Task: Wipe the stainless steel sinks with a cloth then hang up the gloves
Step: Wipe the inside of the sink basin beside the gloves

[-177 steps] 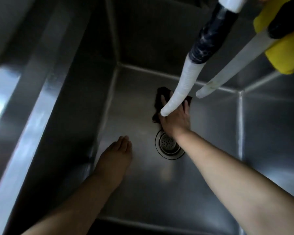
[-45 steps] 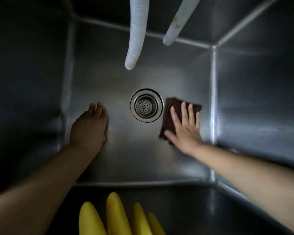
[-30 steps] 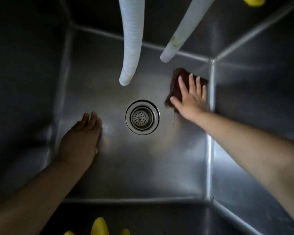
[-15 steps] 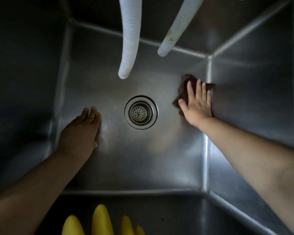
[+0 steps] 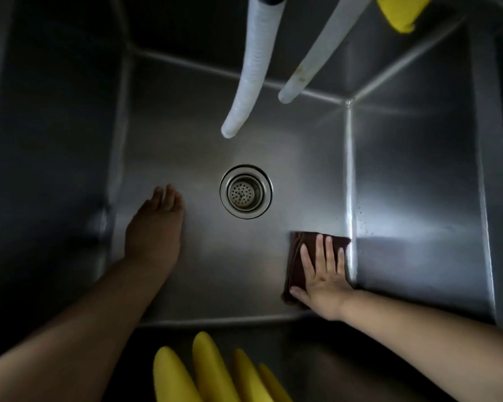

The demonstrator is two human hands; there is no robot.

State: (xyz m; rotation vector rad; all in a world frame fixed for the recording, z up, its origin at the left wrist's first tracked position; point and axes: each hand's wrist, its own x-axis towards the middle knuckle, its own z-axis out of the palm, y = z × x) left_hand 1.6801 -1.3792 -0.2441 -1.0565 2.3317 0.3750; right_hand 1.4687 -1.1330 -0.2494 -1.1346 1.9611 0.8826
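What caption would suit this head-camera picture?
Right hand presses a brown cloth flat on the steel sink floor beside the drain.

A single head-worn, wide-angle camera looks almost straight down into a deep steel sink (image 5: 418, 184) from close above. The drain (image 5: 246, 192) sits near the frame's centre, both forearms enter from the lower corners, and two hoses (image 5: 253, 68) hang in from the top edge, nearer the lens.

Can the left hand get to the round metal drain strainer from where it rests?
Probably yes: the left hand lies flat on the sink floor beside the round metal drain strainer, bare steel between them.
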